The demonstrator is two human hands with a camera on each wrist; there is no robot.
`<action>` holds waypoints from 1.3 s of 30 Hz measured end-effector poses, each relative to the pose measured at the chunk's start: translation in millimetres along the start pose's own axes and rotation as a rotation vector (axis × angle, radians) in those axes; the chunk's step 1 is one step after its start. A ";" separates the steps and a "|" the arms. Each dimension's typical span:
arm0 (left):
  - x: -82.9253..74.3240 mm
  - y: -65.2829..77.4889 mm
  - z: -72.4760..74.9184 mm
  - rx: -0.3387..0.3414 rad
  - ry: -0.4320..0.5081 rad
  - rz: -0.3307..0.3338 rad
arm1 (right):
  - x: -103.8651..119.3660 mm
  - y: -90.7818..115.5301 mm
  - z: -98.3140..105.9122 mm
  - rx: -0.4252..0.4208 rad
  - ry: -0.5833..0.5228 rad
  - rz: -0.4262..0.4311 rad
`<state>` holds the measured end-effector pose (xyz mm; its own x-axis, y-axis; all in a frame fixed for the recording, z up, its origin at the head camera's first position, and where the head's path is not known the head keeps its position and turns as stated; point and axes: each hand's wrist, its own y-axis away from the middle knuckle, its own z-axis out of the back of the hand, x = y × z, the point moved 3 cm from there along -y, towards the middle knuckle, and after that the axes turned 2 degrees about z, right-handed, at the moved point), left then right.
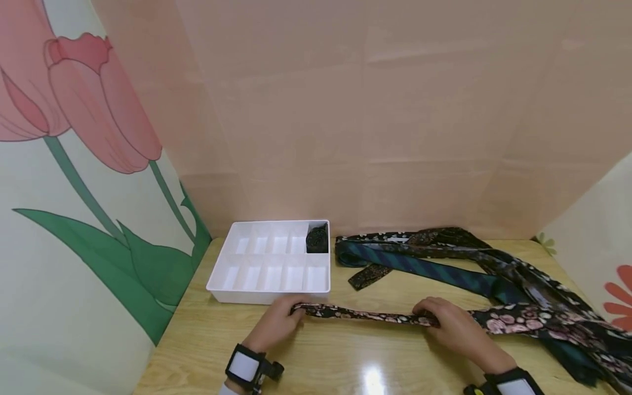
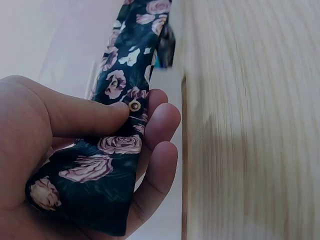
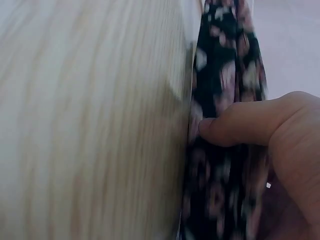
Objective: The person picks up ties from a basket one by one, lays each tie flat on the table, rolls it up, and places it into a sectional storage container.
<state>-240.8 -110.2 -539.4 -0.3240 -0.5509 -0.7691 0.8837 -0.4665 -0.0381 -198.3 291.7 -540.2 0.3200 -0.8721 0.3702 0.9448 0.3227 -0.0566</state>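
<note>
A dark necktie with pink and white flowers (image 1: 365,315) stretches between both hands, just in front of the tray. My left hand (image 1: 277,323) pinches its narrow end between thumb and fingers; in the left wrist view the end of the floral necktie (image 2: 90,172) lies across the palm. Farther along, my right hand (image 1: 453,329) grips the same tie, its thumb pressing on the fabric in the right wrist view. From there the tie widens and trails off to the right over other ties. The right hand's fingertips are hidden behind the fabric.
A white divided tray (image 1: 269,298) stands at the back left, with a rolled dark tie (image 1: 317,239) in its back right compartment. Behind the right hand lie a green-and-navy striped tie (image 1: 419,267) and a dark floral tie (image 1: 454,237). A wall backs the wooden table (image 1: 316,367).
</note>
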 end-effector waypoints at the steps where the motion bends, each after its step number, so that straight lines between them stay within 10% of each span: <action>1: 3.4 1.5 3.5 -0.003 0.017 0.010 | -2.6 1.4 0.4 0.001 0.009 -0.001; 21: 50.8 29.3 35.3 -0.130 0.090 0.166 | -42.3 39.1 16.0 -0.053 0.246 -0.052; 39: 69.0 45.5 59.0 -0.211 0.137 0.289 | -100.0 76.1 43.3 0.234 -0.041 -0.277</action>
<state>-242.9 -210.3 -556.6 -0.0155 -0.5345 -0.8450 0.9867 -0.1450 0.0737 -161.4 419.4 -541.4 0.0469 -0.9243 0.3788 0.9520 0.1562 0.2633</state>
